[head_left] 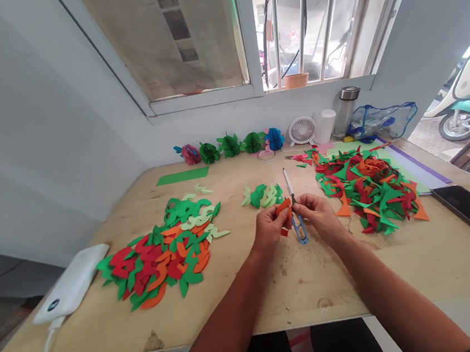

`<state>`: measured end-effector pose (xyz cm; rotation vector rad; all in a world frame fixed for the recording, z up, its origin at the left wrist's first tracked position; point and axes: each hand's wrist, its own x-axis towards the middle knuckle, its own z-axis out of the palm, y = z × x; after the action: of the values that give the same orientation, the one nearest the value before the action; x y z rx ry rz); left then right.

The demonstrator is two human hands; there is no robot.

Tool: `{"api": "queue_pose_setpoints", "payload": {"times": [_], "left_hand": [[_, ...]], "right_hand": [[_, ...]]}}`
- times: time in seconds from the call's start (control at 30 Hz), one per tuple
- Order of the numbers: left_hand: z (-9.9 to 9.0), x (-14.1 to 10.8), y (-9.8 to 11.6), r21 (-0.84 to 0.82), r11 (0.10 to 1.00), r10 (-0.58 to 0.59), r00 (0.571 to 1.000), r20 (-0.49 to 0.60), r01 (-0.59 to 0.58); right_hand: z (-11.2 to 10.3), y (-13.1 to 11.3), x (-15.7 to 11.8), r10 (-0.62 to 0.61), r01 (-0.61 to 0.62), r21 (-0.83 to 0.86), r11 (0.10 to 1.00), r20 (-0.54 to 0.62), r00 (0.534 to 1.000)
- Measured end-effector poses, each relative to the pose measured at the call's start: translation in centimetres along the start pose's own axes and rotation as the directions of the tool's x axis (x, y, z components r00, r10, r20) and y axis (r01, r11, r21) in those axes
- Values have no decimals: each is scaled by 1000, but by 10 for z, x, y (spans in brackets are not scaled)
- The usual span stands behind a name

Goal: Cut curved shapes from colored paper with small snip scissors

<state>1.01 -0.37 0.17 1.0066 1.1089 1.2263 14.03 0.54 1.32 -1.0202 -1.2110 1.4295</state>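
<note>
Near the middle of the table, my left hand (271, 228) is closed on a small orange paper piece (284, 206), with a bit of red paper showing below it. My right hand (317, 214) is beside it, its thumb and fingers pinched together at the edge of the paper; what they hold is too small to tell. Blue-handled scissors (300, 229) lie on the table between and below my hands. A white pen (288, 181) points away just beyond them. Green cut shapes (258, 195) lie behind my left hand.
Curved paper cutouts (181, 209) are heaped at left, near a white power bank (72, 282). Paper scraps (368, 184) are piled at right beside a black phone (466, 210). Paper flowers (230, 145), a small fan (302, 131) and a glass bottle (345, 113) line the wall.
</note>
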Motion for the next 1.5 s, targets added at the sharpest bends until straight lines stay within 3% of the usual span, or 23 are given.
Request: {"api": "queue_pose_setpoints", "payload": {"times": [0.23, 0.43, 1.5], "left_hand": [[1, -1, -1, 16, 1000, 25, 1000, 1, -25], [0, 1, -2, -61, 998, 9, 998, -61, -12], [5, -9, 1, 40, 993, 115, 987, -112, -111]], "right_hand": [[-1, -2, -1, 6, -6, 4, 1000, -32, 999], [-1, -4, -3, 19, -21, 33, 999, 46, 999], [9, 9, 1, -151, 123, -153, 981, -186, 971]]}}
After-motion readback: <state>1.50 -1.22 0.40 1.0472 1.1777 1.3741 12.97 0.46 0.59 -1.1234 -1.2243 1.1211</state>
